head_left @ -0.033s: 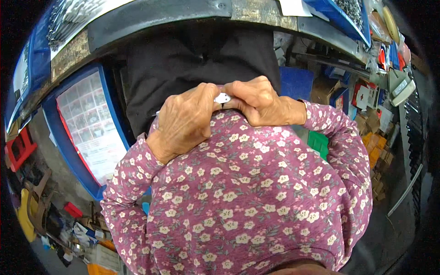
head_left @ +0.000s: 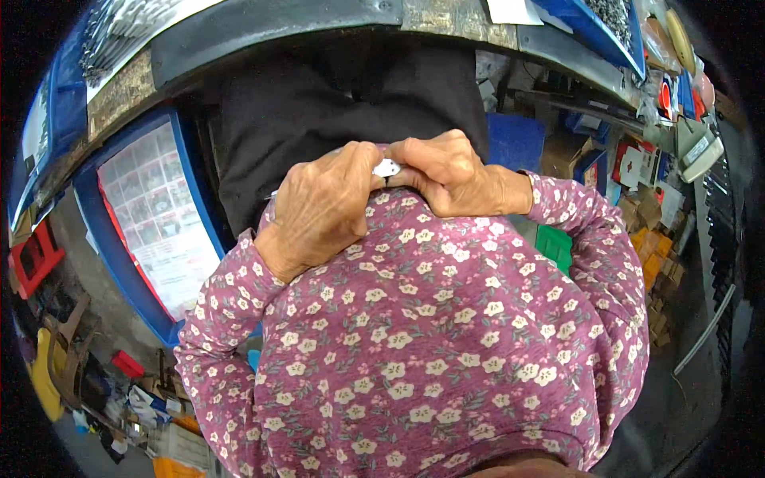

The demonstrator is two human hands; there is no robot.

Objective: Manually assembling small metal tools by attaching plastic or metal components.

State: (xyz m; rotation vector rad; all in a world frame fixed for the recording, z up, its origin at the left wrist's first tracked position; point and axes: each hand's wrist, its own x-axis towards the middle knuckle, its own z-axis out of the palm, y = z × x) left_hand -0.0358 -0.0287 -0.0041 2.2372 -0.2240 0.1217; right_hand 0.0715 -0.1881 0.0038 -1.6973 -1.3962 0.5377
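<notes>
Pinching a small white part [head_left: 387,167], left hand [head_left: 323,209] and right hand [head_left: 446,171] meet above dark cloth [head_left: 319,103].

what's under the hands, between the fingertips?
A small white piece shows between the left hand and right hand, pinched by both. Most of it is covered by fingers, so its shape cannot be told. Below lies dark cloth.

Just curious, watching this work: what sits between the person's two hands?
In the head view, a small white part is pinched between the left hand and the right hand, fingertips meeting around it.
</notes>
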